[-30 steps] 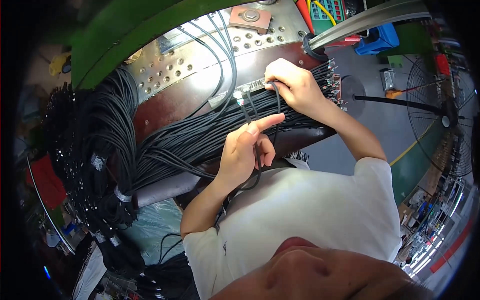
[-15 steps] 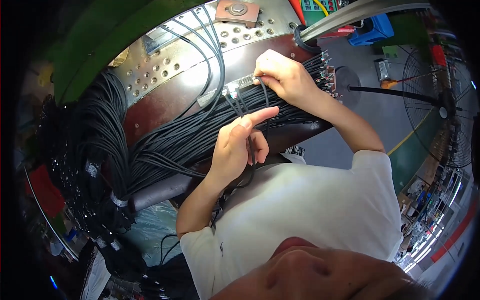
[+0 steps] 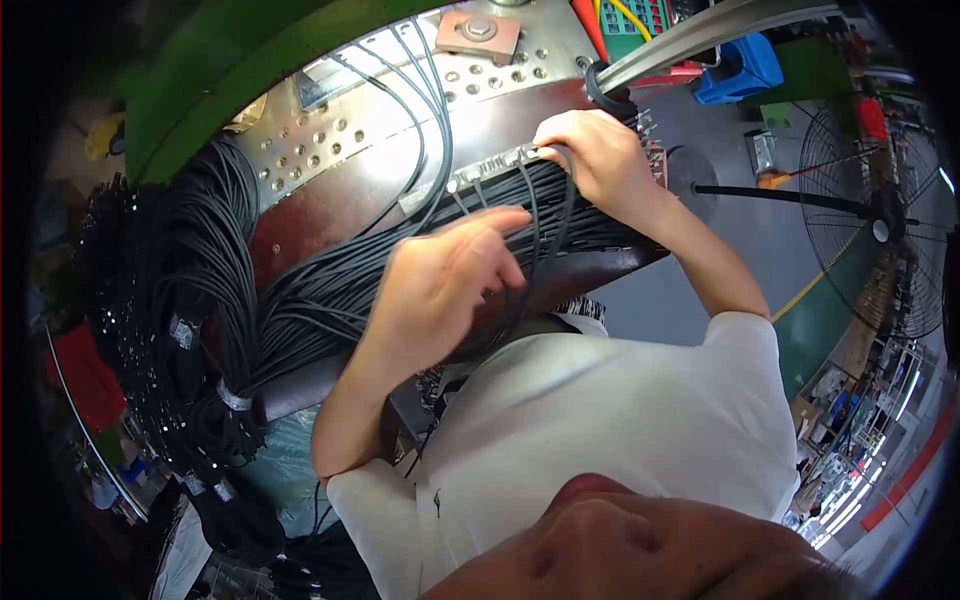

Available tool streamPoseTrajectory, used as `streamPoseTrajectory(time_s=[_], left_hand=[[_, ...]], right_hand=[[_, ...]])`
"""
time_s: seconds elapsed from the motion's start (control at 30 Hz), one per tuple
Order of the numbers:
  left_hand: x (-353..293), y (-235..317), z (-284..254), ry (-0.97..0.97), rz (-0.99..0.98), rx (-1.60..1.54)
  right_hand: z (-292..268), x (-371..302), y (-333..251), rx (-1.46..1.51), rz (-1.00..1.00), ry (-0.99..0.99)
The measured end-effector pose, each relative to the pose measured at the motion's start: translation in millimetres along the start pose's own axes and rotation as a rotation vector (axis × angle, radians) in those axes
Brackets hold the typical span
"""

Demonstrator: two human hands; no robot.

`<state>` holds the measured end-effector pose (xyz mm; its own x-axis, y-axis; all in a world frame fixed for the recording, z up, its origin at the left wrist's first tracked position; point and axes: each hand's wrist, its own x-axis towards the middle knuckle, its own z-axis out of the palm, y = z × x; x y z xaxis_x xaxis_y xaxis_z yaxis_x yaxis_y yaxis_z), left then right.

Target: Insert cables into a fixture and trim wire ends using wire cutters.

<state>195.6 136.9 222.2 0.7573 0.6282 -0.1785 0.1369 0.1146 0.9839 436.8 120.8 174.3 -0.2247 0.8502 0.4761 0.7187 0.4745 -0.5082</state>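
Observation:
A narrow grey slotted metal bar (image 3: 490, 167) lies slantwise on the dark red bench surface, with several black cables leading out of its slots. At the bar's right end, the thumb and fingertips of my right hand (image 3: 600, 165) are closed on a black cable (image 3: 570, 190), which loops down toward me. The cable's tip is hidden in the grip. My left hand (image 3: 440, 290), blurred by motion, hovers above the cables nearer me. Its index finger points right, the other fingers curl loosely apart, and I see nothing held in it.
A thick bundle of black cables (image 3: 330, 270) spreads across the bench and hangs at the left. Behind stands a perforated metal plate (image 3: 320, 135) with a copper-coloured bolted block (image 3: 478, 35). A green machine edge (image 3: 200, 110) arches overhead at left. A fan (image 3: 880, 230) stands right.
My left hand has moved left and toward me, away from the cable that passed through its fingers. My right hand has shifted slightly right along the bar, still pinching a cable.

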Motion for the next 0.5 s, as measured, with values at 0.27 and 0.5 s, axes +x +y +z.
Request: streamPoseTrajectory(time_s=[0.27,0.5], left_hand=[[8.2,-16.2,-66.6,0.214,-0.199,-0.011],[65.7,-32.1,-106.8,0.437,-0.169,-0.055]], right_hand=[[6.6,4.3,18.8,-0.032,-0.189,-0.137],[4.0,9.9,13.8,-0.122,-0.268,-0.261]])
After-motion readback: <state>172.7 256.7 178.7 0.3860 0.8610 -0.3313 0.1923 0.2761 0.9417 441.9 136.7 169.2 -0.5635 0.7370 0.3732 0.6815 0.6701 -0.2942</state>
